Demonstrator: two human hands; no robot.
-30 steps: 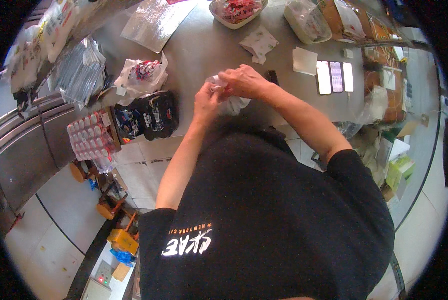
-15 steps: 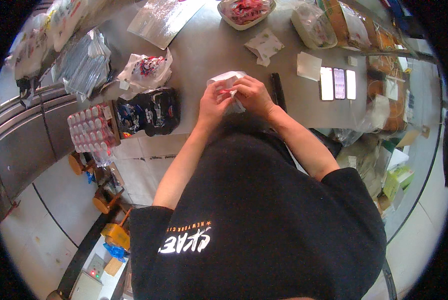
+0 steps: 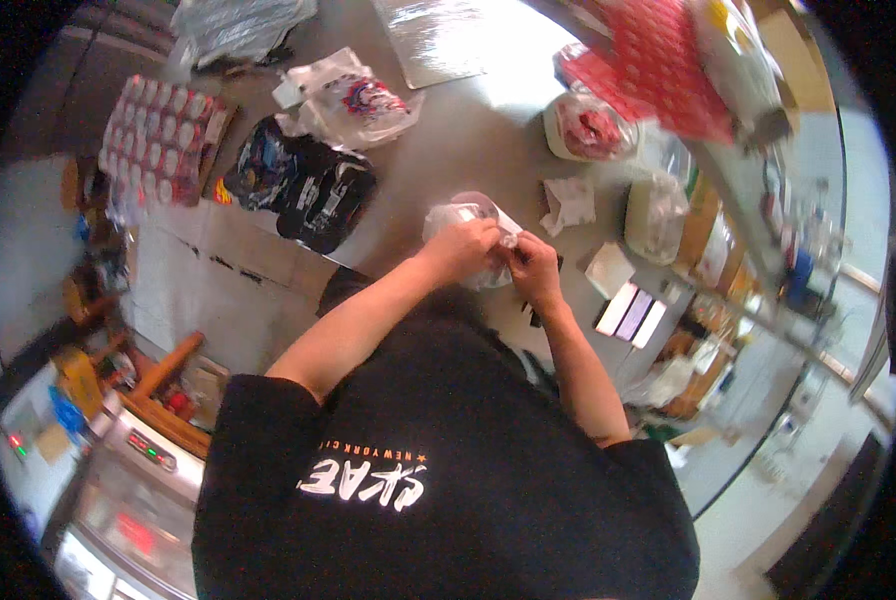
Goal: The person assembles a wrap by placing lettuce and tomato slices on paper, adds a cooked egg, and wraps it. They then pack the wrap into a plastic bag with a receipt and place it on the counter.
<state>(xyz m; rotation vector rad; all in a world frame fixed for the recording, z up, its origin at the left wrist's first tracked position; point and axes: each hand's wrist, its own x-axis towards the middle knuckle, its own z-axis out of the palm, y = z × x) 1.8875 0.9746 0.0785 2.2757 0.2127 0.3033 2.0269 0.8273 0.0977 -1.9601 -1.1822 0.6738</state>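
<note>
Over the near edge of the metal table, both my hands are closed on a white crinkly bag (image 3: 446, 216). My left hand (image 3: 463, 250) pinches its near side, fingertips pointing right. A short way to the right, my right hand (image 3: 536, 270) pinches the bag's gathered edge. A narrow white strip (image 3: 509, 222) stands up between the two hands. What the bag holds cannot be made out. A white paper packet (image 3: 568, 203) lies just beyond my right hand.
Black packages (image 3: 313, 190) and a printed white bag (image 3: 358, 100) lie left on the metal table (image 3: 468, 135). Shrink-wrapped cans (image 3: 160, 140) stand farther left. Tubs with red packets (image 3: 593, 127) and clear plastic (image 3: 656, 215) stand right, near a lit phone-like screen (image 3: 631, 314).
The whole view has turned and shifted. My hands have moved slightly apart on the white bag, and the white strip now shows between them.
</note>
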